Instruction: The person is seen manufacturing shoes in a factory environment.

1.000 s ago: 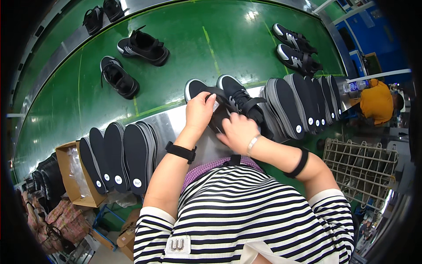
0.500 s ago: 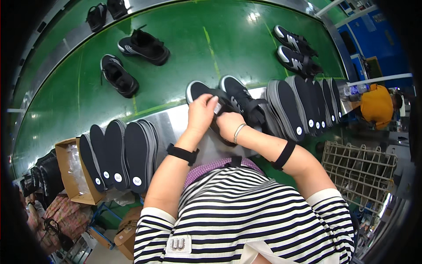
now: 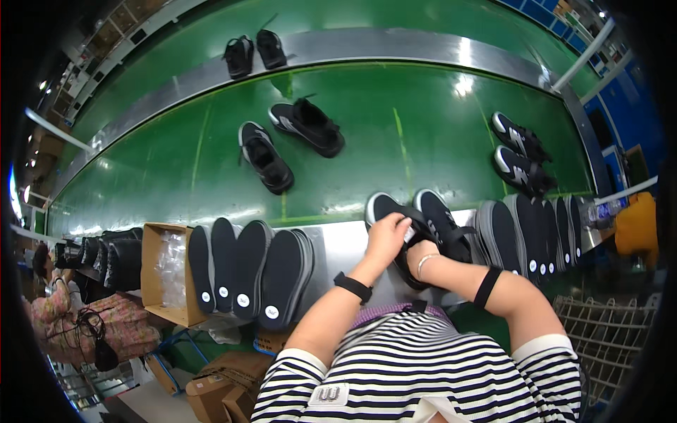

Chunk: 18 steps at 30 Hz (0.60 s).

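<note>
With my left hand point(image 3: 386, 236) clamped on the black shoe point(image 3: 395, 218), I'd seat the insole flat; right hand point(image 3: 415, 255) is hidden inside.

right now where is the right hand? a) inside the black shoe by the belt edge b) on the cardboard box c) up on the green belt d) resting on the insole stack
a: the right hand is tucked into the black shoe up to the wrist, while the left hand grips that shoe's top.
</note>
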Motion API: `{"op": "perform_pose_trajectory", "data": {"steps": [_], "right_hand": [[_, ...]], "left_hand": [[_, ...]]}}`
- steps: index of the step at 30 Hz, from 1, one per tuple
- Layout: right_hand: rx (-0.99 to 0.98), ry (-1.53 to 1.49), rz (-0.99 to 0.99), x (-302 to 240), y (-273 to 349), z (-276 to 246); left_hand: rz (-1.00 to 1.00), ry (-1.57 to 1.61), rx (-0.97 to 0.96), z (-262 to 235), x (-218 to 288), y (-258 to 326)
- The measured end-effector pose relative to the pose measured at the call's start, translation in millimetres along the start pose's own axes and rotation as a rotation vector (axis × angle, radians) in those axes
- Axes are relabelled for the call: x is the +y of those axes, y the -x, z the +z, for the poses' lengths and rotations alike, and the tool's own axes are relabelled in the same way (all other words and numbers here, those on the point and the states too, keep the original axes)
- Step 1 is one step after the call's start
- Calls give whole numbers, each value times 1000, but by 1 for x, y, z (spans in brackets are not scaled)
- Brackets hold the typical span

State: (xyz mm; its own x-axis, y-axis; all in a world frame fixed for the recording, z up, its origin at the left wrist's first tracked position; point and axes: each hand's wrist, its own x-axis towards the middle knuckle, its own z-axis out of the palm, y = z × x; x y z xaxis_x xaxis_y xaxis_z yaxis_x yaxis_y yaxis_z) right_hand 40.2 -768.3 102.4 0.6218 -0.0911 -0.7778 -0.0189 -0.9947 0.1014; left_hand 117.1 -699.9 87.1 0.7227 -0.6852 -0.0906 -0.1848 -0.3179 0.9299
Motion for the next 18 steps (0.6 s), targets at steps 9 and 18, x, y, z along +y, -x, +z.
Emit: {"op": "perform_pose_trajectory", "data": {"steps": [9,18], "right_hand": [[-261,-272,-154,17,59,-24],[562,-1559,-82,26,19,36]], "left_hand": [[-94,81,-13,-5,-8,-11],[-296,472,-195,-11,-1,-2]]}}
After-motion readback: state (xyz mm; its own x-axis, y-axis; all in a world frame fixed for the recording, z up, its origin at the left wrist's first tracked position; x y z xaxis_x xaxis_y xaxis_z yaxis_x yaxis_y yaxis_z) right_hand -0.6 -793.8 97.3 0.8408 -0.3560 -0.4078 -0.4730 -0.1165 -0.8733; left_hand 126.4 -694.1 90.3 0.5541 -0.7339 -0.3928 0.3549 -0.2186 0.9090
